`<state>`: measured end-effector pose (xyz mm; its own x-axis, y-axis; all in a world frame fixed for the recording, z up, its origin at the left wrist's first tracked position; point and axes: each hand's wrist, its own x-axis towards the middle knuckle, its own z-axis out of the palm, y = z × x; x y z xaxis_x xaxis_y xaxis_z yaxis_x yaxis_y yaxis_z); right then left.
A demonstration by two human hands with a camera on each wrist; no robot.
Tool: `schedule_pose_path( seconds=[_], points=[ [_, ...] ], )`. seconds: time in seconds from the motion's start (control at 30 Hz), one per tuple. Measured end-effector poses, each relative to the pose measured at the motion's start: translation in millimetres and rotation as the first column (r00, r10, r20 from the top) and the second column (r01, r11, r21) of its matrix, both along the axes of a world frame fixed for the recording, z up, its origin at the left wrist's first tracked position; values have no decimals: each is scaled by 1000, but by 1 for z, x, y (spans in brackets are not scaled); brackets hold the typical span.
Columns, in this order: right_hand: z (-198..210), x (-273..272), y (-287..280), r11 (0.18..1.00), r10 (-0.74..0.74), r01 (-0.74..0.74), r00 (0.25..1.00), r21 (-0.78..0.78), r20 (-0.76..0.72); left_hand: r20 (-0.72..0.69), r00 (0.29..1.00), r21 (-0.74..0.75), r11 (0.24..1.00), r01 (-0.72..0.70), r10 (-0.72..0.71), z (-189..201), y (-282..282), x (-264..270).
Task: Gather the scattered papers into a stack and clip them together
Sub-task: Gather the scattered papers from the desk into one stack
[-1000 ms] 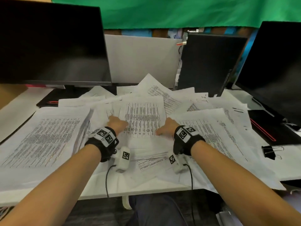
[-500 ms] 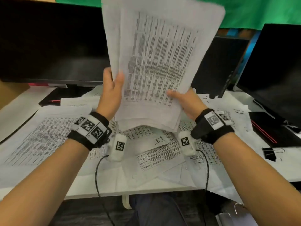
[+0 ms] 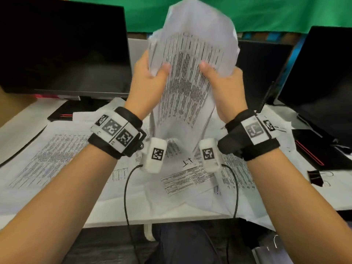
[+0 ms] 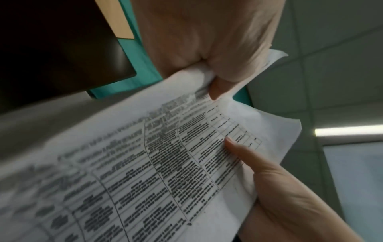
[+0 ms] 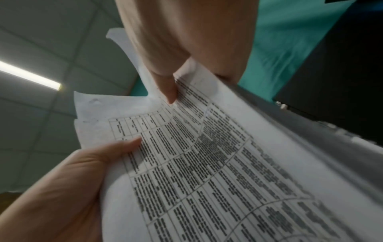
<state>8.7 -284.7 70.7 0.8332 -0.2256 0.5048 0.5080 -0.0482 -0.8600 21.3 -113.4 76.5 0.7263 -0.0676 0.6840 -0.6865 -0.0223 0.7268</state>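
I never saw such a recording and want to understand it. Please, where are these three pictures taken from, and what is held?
No machine here: a person works with two bare hands. The wide picture comes from a camera on the head, looking down at a desk. The other two come from small cameras on the wrists, looking along each hand. The left hand and the right hand grip one stack of papers by its sides, upright over the desk. Loose printed sheets cover the desk; a black clip lies at the right; dark monitors stand behind.
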Motion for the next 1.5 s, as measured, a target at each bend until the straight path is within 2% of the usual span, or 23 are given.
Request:
schedule_pose_path(
  seconds=[0.03,0.1,0.17,0.23,0.3,0.4,0.43,0.47,0.5,0.57,0.6,0.63,0.73,0.8,0.83,0.9,1.03,1.13,1.2,1.27,1.3,1.37,1.5],
  points=[
    [-2,0,-2,1000,-7,7,1000,-16,-2,-12,1000,10,1000,8,-8,1,2,-3],
    [-24,-1,-6,996,-22,9,990,-89,-141,-195,981,145,989,35,-6,-18,13,1],
    [-62,-1,-13,988,6,-68,917,-140,-400,-443,895,374,918,134,50,-50,26,2],
    [-96,-5,-13,989,78,-132,839,-62,-539,-595,797,481,840,250,104,-79,33,-1],
    [-107,-3,-7,996,92,-80,856,46,-509,-628,775,406,882,240,78,-96,30,4],
    [-101,3,0,988,61,2,915,155,-400,-549,832,194,980,33,81,-95,21,6],
    [-101,5,-1,986,74,-10,919,164,-387,-541,839,154,987,36,54,-93,19,7],
    [-107,7,-4,988,86,-24,905,152,-417,-562,826,180,980,85,32,-96,20,9],
    [-116,8,-7,992,104,-54,868,116,-486,-614,789,261,948,181,19,-101,24,10],
    [-137,5,-12,989,116,-149,743,6,-659,-741,662,464,797,386,111,-120,34,15],
    [-146,4,-14,986,96,-164,710,-32,-698,-761,629,507,751,423,160,-130,39,21],
    [-150,4,-15,989,73,-141,718,-43,-692,-761,622,509,762,400,182,-136,43,25],
    [-141,4,-14,998,0,-31,822,-45,-570,-762,638,306,931,198,114,-141,48,30],
    [-139,8,-15,998,-50,30,847,-47,-530,-747,654,242,965,105,116,-143,46,28],
    [-141,8,-16,998,-63,46,834,-45,-548,-739,660,251,965,83,135,-145,44,28],
    [-149,10,-18,999,-45,40,750,-23,-659,-755,630,302,949,89,182,-149,41,25],
    [-159,5,-26,972,232,-76,465,223,-854,-788,531,446,884,142,312,-167,49,27],
    [-160,2,-31,959,282,-137,387,248,-878,-825,497,381,914,140,268,-172,52,28],
    [-159,3,-30,968,248,-125,399,216,-883,-877,446,279,946,166,180,-172,53,26],
    [-163,6,-33,968,252,-112,454,226,-855,-921,387,138,966,220,43,-174,56,26],
    [-163,8,-35,965,262,-121,477,233,-839,-923,385,99,965,244,-3,-173,57,26],
    [-159,8,-35,959,283,-158,540,235,-793,-896,439,40,970,238,-71,-170,58,26],
    [-143,6,-31,957,289,-230,694,177,-659,-778,605,-89,983,159,-169,-139,49,26]
  ],
)
